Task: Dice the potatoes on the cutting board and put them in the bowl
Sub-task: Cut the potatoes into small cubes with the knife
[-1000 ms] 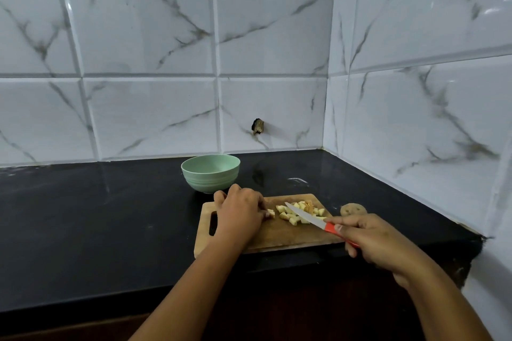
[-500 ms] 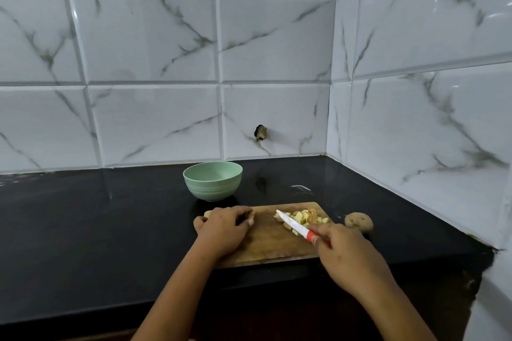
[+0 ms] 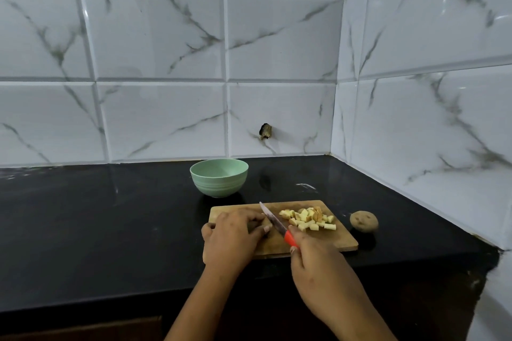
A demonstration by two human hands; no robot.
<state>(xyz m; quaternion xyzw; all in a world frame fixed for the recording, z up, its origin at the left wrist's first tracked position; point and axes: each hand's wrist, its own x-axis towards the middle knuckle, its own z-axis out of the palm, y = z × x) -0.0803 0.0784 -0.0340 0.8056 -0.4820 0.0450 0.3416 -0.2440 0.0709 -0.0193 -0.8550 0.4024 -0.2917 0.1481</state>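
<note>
Gripping the knife [image 3: 278,227], the right hand [image 3: 315,266] is angling it beside the left hand [image 3: 230,238], which is curling on the left end of the board [image 3: 332,241], likely steadying it; whether it is pinching anything, I cannot tell. Dice [image 3: 307,219] are lying heaped on the right, short of the bowl [image 3: 219,185].
</note>
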